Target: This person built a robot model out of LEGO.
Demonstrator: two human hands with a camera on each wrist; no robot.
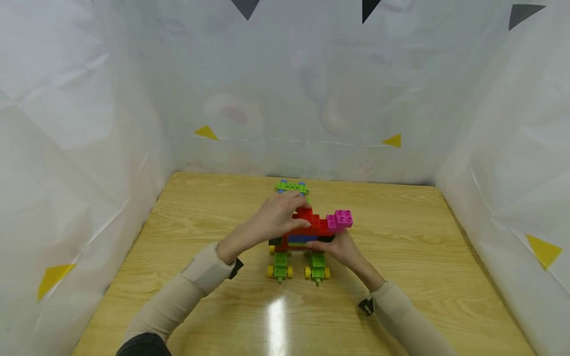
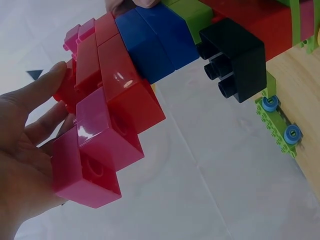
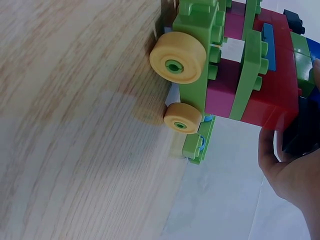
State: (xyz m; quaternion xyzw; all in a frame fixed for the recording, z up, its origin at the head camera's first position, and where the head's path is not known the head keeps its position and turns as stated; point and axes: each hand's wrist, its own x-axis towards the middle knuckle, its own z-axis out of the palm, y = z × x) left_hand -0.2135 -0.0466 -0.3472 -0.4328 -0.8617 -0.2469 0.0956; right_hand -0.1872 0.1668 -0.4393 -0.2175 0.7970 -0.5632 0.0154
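Note:
A toy-brick model on green wheeled bases stands mid-table, with red bricks (image 1: 316, 225) on top and pink bricks (image 1: 343, 218) jutting out to the right. My left hand (image 1: 278, 215) grips the top red bricks from the left, thumb in front; in the left wrist view its thumb and fingers curl round a red brick (image 2: 70, 90). Lower on the right side my right hand (image 1: 342, 249) holds the model's body near a black brick (image 3: 300, 131), its thumb lying along the front. Blue bricks (image 2: 150, 42) sit under the red row. Part of the right fingers is hidden behind the model.
Behind the model sits a separate-looking green base (image 1: 291, 187) with blue wheels. Yellow wheels (image 3: 178, 57) under the model's front bases touch the wooden table (image 1: 213, 316). White sheeting (image 1: 289, 99) encloses the table at the back and both sides.

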